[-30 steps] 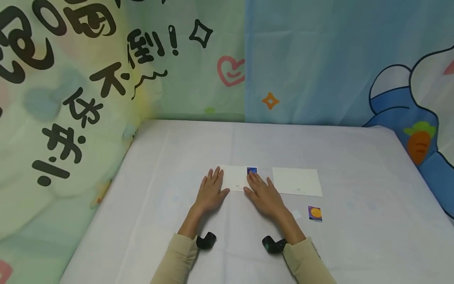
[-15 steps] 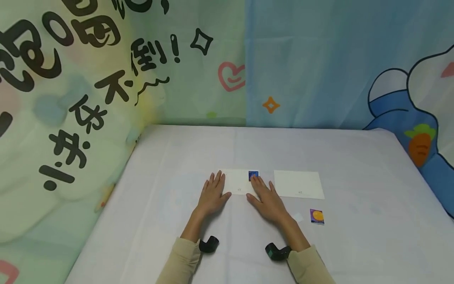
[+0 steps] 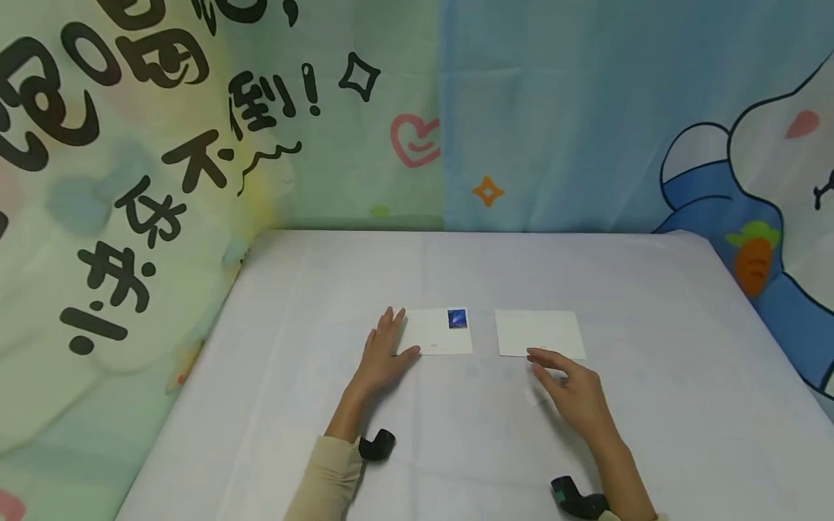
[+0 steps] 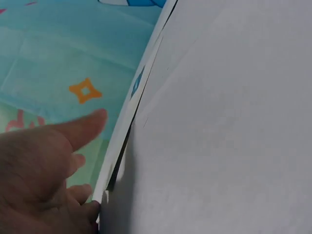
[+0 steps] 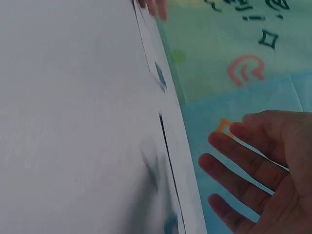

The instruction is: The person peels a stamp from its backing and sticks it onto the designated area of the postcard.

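A white envelope-like card (image 3: 433, 337) lies on the table, with a small dark blue stamp-like picture (image 3: 457, 318) at its upper right corner. My left hand (image 3: 383, 356) rests at that card's left edge, fingers straight and thumb out to the side. To the right lies a second white card (image 3: 539, 331). Over its lower edge hovers my right hand (image 3: 575, 396), fingers loosely bent with nothing visible between them. A small colourful piece (image 5: 171, 224) shows low in the right wrist view, while the head view has it hidden behind the right hand.
A small pale scrap (image 3: 534, 395) lies left of the right hand, hard to make out. White cloth covers the table (image 3: 326, 275). Printed curtains (image 3: 560, 108) hang along its back and left sides.
My right hand has left the first card and moved right, uncovering the blue picture. The orange-and-purple piece has gone behind that hand. My left hand stays at the card's edge.
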`<action>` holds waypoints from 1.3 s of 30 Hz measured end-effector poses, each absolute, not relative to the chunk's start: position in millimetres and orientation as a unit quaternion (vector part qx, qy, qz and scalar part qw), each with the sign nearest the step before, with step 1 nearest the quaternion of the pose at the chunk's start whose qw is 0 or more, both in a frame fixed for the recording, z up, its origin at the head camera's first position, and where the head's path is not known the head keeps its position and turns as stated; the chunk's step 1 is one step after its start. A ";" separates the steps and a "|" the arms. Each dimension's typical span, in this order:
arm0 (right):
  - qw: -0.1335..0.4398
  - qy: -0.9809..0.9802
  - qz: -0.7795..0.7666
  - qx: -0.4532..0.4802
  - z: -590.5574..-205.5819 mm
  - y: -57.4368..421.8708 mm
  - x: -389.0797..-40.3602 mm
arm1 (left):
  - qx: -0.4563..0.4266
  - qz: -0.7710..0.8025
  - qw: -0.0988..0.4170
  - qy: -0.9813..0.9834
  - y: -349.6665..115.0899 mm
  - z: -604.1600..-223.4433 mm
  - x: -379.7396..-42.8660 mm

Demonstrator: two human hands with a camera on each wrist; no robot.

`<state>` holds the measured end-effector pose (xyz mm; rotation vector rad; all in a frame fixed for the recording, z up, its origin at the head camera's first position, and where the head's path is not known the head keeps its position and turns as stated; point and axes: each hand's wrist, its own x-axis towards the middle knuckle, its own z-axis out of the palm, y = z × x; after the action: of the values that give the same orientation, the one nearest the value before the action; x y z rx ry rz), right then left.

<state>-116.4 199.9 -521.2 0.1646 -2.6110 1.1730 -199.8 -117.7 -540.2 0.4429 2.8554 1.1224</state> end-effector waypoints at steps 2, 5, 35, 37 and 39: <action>0.156 -0.909 0.385 0.037 -537.7 222.1 -113.1 | 0.127 0.404 0.016 0.906 -118.2 -536.1 -199.3; 0.147 -0.920 0.362 -0.014 -552.1 247.6 -107.3 | 0.100 0.445 -0.004 0.890 -116.7 -526.2 -195.7; 0.075 -0.930 0.360 0.021 -543.5 272.3 -75.4 | 0.413 0.190 0.104 0.885 23.1 -536.1 -180.6; 0.077 -0.932 0.353 0.023 -543.9 272.1 -75.7 | 0.413 0.182 0.099 0.887 21.7 -537.5 -179.5; 0.077 -0.935 0.346 0.021 -543.9 271.8 -75.9 | 0.414 0.177 0.095 0.888 21.1 -537.9 -179.0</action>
<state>-75.9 271.8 -543.9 0.0639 -2.8015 1.0355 -179.0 21.1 -537.9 1.2276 2.6321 0.5234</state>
